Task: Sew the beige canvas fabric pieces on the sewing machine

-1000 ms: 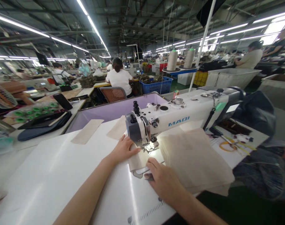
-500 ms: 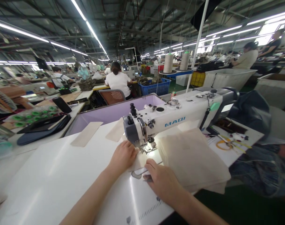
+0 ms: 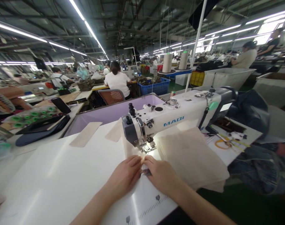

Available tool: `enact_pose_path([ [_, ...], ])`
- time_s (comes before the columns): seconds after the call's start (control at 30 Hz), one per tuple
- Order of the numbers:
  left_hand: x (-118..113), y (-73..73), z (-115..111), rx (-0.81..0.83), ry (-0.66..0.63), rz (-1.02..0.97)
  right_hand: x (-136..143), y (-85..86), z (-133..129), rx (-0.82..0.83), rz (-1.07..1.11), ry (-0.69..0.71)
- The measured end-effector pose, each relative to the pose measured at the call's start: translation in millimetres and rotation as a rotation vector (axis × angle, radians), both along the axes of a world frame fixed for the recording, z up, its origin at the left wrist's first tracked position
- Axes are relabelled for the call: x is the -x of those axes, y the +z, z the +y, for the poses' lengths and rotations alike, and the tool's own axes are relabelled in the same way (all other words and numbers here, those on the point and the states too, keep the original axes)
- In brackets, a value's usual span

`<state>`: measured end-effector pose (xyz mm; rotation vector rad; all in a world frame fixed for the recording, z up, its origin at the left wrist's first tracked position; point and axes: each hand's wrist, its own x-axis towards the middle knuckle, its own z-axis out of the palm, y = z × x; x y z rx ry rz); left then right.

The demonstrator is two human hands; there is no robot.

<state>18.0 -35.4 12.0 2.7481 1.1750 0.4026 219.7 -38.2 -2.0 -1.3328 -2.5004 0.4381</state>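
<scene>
A white sewing machine (image 3: 175, 115) stands on a white table (image 3: 69, 184), its lamp lighting the presser foot (image 3: 149, 148). Part of a beige cloth piece (image 3: 130, 150) lies left of the foot. Just in front of the foot, my left hand (image 3: 126, 175) pinches the near edge of this cloth, fingers pressed together. My right hand (image 3: 161, 175) meets it fingertip to fingertip, closed on the same edge. Something small and dark (image 3: 146, 172) shows under the right fingers; its kind is unclear. A stack of beige cloth (image 3: 194, 156) lies beside the right hand, under the machine arm.
Two flat beige strips (image 3: 86, 134) lie at the table's far left edge, beside a lilac-lined bin (image 3: 97, 117). Scissors with orange handles (image 3: 223, 143) rest at the right. Thread cones (image 3: 167, 63) stand behind the machine. A co-worker in white (image 3: 117, 82) sits ahead.
My left hand has moved back toward me, from beside the machine head to the cloth's near edge. My right fingertips have shifted slightly left, and the two hands now meet.
</scene>
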Motion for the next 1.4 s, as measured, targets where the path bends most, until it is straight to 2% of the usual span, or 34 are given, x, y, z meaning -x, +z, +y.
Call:
enact_pose_path([
  [0.33,5.9,1.0,23.6,-0.04,0.027,-0.022,5.7,8.5,15.9,0.014,0.021,-0.011],
  [0.7,9.8,-11.5,27.5,-0.096,0.085,-0.029,-2.8,-1.1,-0.7,0.038,0.047,-0.042],
  [0.87,11.1,-7.0,28.7,-0.1,0.133,-0.015,-3.0,-1.5,-2.0,0.043,0.053,-0.038],
  [0.97,7.0,2.7,22.2,-0.085,0.163,0.021,-5.5,-3.3,-3.7,0.048,0.084,-0.057],
  [1.1,-6.7,9.6,-3.9,-0.026,0.13,0.035,-12.5,-6.4,-9.7,0.044,0.158,-0.057],
  [1.23,-14.7,-1.0,-31.0,-0.079,0.066,0.049,-18.9,-6.2,-16.9,0.047,0.191,0.011],
  [1.4,-10.3,-12.4,-40.5,-0.134,0.034,0.045,-20.7,-3.9,-20.5,0.059,0.128,0.03],
])
